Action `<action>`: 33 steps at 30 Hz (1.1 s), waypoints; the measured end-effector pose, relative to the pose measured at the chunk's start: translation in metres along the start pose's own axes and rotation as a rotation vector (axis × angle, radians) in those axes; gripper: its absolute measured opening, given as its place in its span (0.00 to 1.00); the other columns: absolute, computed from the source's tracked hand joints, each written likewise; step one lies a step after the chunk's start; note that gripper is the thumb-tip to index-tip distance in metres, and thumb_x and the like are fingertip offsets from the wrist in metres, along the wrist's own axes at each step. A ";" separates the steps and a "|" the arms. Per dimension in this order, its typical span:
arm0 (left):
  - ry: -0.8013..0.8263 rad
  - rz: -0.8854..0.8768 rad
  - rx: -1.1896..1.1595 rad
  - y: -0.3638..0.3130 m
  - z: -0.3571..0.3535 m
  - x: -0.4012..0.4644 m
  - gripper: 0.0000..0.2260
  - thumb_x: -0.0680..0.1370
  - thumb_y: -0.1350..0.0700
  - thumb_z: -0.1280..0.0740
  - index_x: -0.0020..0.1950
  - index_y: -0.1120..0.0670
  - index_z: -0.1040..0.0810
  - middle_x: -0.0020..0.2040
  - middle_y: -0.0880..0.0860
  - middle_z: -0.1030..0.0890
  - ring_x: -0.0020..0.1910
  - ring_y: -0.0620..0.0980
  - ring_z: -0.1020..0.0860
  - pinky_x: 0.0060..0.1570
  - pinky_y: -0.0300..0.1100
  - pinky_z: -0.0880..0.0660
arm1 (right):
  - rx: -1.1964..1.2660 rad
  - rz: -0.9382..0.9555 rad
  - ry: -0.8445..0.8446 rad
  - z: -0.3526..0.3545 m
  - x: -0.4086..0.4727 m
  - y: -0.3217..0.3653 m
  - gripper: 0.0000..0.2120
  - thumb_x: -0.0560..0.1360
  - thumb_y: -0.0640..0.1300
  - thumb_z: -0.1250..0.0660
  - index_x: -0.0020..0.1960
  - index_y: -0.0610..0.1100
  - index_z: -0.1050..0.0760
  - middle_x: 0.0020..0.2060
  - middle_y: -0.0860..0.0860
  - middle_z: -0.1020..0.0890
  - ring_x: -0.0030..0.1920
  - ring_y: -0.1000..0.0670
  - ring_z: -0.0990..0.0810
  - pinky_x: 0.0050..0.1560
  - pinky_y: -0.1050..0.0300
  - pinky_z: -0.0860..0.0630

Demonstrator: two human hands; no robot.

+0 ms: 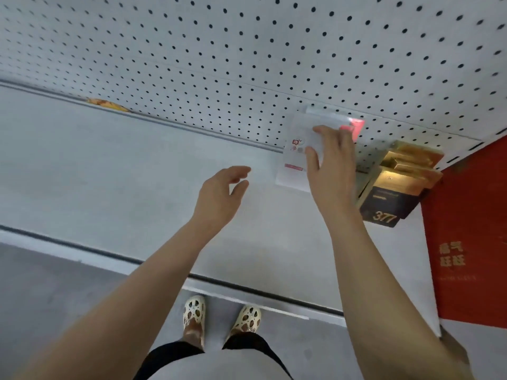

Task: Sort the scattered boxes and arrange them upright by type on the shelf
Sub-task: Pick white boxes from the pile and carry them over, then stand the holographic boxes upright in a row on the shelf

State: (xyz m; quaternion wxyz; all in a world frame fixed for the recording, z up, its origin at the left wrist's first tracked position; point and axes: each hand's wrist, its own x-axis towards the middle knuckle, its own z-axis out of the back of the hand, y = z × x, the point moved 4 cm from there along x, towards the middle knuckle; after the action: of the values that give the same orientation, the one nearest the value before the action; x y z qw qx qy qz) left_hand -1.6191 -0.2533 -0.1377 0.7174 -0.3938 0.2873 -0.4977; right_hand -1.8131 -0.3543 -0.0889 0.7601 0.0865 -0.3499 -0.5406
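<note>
Standing against the pegboard [247,50] beside the gold-and-black boxes [397,182], the white box [295,154] is gripped by the right hand [332,165], left hand [219,198] loose-fingered over bare shelf [109,165]

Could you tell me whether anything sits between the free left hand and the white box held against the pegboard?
Nothing visible does: only bare shelf lies between the left hand and the white box, which the right hand holds.

The dark box [385,207] at the right of the shelf [109,174] bears the gold number "377". The red panel [466,242] beside it carries gold Chinese characters, too blurred to read surely. Small red print on the white box [295,157] is illegible.
</note>
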 end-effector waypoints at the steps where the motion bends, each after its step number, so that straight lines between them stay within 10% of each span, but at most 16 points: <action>1: -0.036 -0.002 0.004 0.006 0.014 -0.008 0.12 0.79 0.58 0.35 0.61 0.48 0.21 0.55 0.45 0.18 0.52 0.42 0.21 0.56 0.38 0.27 | 0.049 0.001 0.027 -0.008 -0.009 0.009 0.17 0.78 0.41 0.35 0.67 0.44 0.27 0.58 0.44 0.27 0.56 0.51 0.27 0.52 0.62 0.32; 6: -0.226 0.045 0.013 0.054 0.098 -0.053 0.10 0.79 0.57 0.35 0.59 0.49 0.20 0.52 0.45 0.17 0.49 0.42 0.19 0.55 0.39 0.24 | 0.171 0.050 0.194 -0.058 -0.064 0.079 0.18 0.80 0.44 0.37 0.69 0.45 0.30 0.59 0.46 0.27 0.57 0.44 0.24 0.57 0.45 0.24; 33: -0.819 0.459 0.059 0.386 0.596 -0.227 0.09 0.80 0.53 0.36 0.59 0.46 0.20 0.49 0.43 0.18 0.45 0.43 0.20 0.47 0.35 0.27 | 0.313 0.680 0.659 -0.383 -0.221 0.631 0.17 0.81 0.51 0.45 0.63 0.43 0.25 0.57 0.47 0.22 0.54 0.48 0.25 0.54 0.53 0.26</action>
State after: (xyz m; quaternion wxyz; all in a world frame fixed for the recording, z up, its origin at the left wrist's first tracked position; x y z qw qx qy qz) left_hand -1.0286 0.2019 -0.1493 0.8741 -0.4636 0.0457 -0.1378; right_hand -1.1309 -0.0015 -0.1471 0.9415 0.2468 -0.1763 -0.1470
